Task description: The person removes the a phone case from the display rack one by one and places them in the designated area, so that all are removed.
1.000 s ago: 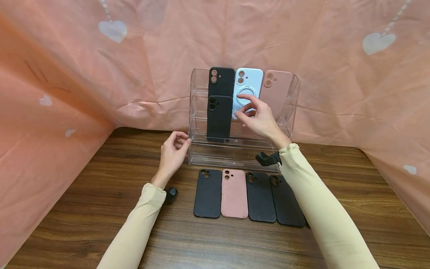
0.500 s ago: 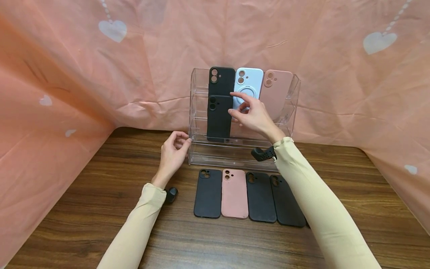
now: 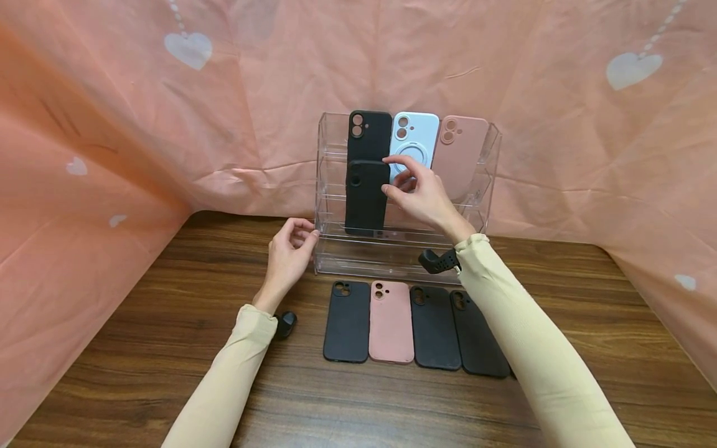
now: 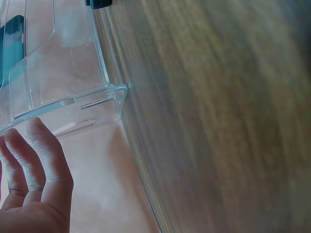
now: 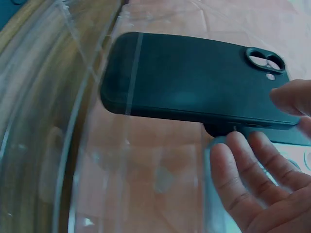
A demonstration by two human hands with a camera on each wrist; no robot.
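Observation:
My right hand pinches the right edge of a black phone case in the front tier of a clear acrylic stand. In the right wrist view the thumb lies near the camera cutouts of the black case, and the other fingers reach toward the far side of its edge. A second black case, a light-blue case with a ring and a pink case stand behind. My left hand touches the stand's left side with relaxed, bent fingers; its fingertips meet the clear edge in the left wrist view.
On the wooden table, in front of the stand, lie a dark case, a pink case and more black cases, partly under the right forearm. A pink cloth hangs behind and at the sides.
My right hand has moved left from the light-blue case to the front black case and taken its right edge. That case has turned and shifted slightly. My left hand stays at the stand.

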